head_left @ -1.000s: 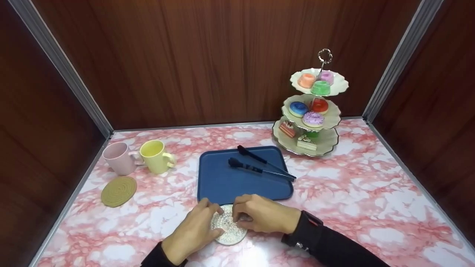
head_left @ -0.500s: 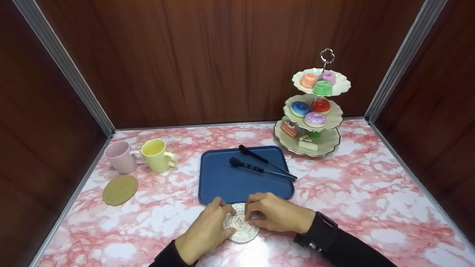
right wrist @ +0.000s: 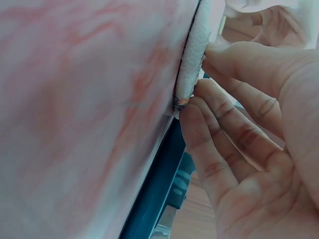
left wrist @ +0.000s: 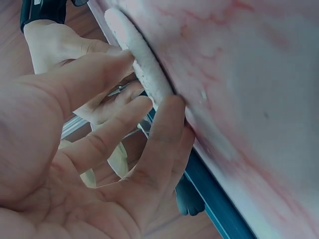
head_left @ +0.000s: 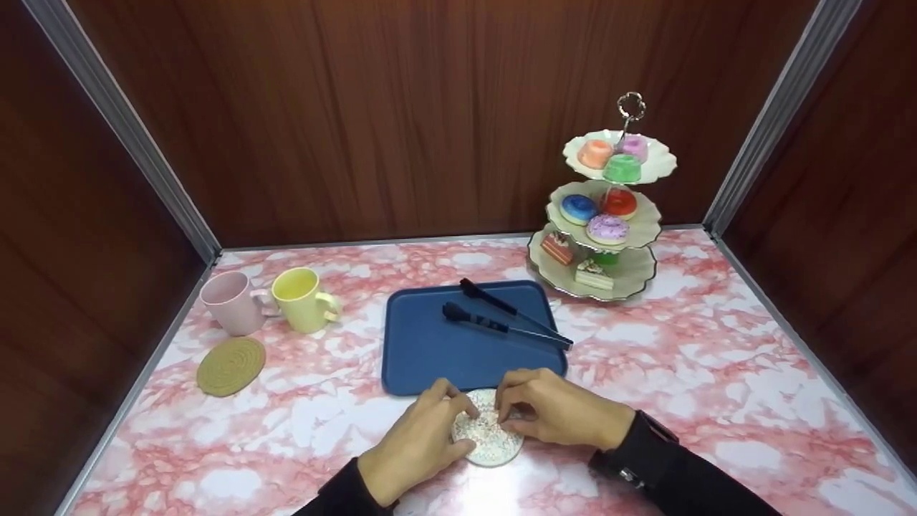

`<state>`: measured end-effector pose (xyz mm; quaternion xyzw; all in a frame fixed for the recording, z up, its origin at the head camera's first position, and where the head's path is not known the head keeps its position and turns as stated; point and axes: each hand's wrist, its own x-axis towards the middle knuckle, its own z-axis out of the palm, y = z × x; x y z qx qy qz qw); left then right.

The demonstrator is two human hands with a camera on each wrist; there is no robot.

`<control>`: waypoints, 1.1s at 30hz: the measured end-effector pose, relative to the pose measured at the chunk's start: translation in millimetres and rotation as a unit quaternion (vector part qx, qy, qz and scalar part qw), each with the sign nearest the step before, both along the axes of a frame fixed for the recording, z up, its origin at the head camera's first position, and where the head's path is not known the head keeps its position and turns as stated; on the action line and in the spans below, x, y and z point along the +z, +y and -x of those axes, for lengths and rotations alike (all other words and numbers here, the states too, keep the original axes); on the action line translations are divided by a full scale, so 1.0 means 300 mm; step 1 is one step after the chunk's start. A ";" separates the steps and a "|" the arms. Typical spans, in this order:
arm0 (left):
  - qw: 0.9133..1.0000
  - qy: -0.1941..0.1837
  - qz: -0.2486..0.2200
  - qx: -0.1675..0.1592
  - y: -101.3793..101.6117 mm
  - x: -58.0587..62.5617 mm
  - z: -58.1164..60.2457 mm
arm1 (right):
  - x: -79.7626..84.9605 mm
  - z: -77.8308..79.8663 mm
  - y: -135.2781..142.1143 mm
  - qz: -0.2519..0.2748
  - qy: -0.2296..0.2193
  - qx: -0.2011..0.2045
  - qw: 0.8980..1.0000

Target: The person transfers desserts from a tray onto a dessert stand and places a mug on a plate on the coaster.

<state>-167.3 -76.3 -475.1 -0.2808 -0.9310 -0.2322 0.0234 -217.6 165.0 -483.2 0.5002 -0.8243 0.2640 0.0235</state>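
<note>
I see the left hand [head_left: 423, 444] half open, thumb and bent fingers holding the left edge of the coaster [head_left: 494, 438]; the right hand [head_left: 566, 410], curled tighter, holds its right edge. The coaster lies on the counter [head_left: 716, 437], just nearside of the tray [head_left: 415, 347] (tongs [head_left: 488, 325] across its right half). Mugs [head_left: 304, 312] stand far left, a tiered stand [head_left: 632, 276] far right.

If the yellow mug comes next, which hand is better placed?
Probably the left hand: though both are at the speckled coaster, it is nearer the yellow mug; the right hand would likely reach across.
</note>
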 end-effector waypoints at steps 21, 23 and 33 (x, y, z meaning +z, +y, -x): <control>0.997 0.034 0.011 -0.068 0.127 -0.004 0.005 | 0.000 -0.004 0.123 -0.012 -0.002 -0.079 0.997; 0.996 0.044 0.012 -0.076 0.142 -0.005 0.006 | 0.002 -0.002 0.137 -0.015 -0.012 -0.089 0.996; 0.991 0.067 0.028 -0.108 0.209 -0.012 0.012 | 0.044 0.009 0.206 -0.074 -0.014 -0.130 0.989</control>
